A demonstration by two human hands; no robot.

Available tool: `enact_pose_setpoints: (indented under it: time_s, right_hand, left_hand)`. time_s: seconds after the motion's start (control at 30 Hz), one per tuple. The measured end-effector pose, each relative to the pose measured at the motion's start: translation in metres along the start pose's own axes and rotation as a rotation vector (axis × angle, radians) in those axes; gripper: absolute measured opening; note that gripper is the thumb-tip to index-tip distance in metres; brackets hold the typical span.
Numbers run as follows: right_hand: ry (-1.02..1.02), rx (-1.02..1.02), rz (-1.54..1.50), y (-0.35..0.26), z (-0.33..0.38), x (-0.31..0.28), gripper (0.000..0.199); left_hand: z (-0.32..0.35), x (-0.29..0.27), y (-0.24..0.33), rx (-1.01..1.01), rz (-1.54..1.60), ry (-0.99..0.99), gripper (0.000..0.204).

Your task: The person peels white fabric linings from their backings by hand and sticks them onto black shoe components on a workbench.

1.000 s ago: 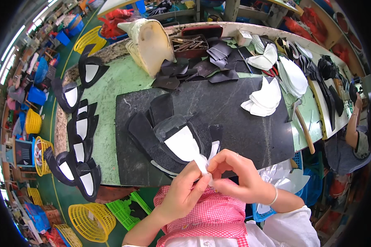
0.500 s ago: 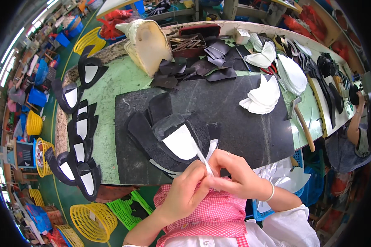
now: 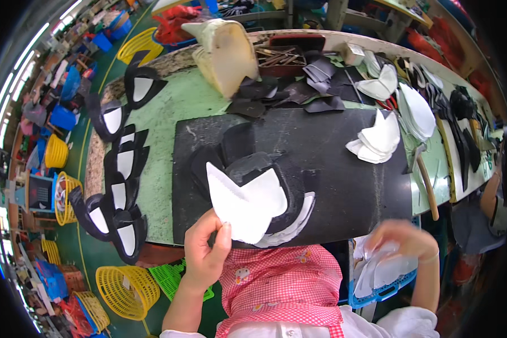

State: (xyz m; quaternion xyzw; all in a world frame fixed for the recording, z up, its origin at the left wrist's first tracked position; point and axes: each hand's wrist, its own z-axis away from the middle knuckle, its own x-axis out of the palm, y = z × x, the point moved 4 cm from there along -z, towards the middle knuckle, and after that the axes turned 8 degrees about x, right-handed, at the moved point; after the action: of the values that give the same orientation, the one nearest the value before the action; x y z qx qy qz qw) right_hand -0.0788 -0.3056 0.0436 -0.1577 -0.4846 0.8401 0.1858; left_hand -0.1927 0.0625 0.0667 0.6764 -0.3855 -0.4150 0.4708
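Observation:
My left hand [image 3: 207, 245] pinches a white two-pointed cut piece [image 3: 239, 205] by its lower left edge, thumb in front. The piece is held over a black shoe upper [image 3: 290, 180] and covers much of it. A pale curved edge strip [image 3: 296, 225] shows along the upper's near right side. My right hand [image 3: 403, 239], smeared by motion, is off the mat's near right corner, above a blue basket [image 3: 386, 293] of white sheet pieces [image 3: 377, 273]; its fingers cannot be made out. Under the upper lies a black mat [image 3: 343, 197].
Several black uppers with white inserts [image 3: 118, 194] line the table's left side. A white stack [image 3: 377, 138] lies on the mat's far right, a hammer [image 3: 428, 186] beyond it. Black scraps [image 3: 287, 93] and a cream cone-shaped container [image 3: 231, 59] stand at the back. Another person's arm [image 3: 489, 197] is at right.
Both hands were together at the near edge, pinching a thin white strip. Now they are apart: the left holds up the white piece; the right has swung right over the basket. The view has shifted slightly.

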Motion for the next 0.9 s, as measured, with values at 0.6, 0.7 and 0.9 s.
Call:
enact_pose_setpoints:
  time_s: [0.6, 0.7, 0.9]
  right_hand:
    - [0.227, -0.239, -0.208, -0.118, -0.144, 0.047, 0.023]
    - [0.023, -0.031, -0.185, -0.112, -0.166, 0.051, 0.024]
    - [-0.014, 0.037, -0.035, -0.089, -0.191, 0.033, 0.028]
  left_hand:
    - [-0.016, 0.006, -0.013, -0.259, 0.384, -0.027, 0.029]
    - [-0.013, 0.013, -0.026, -0.433, 0.51, -0.053, 0.023]
    - [-0.008, 0.015, -0.042, -0.549, 0.205, -0.144, 0.013]
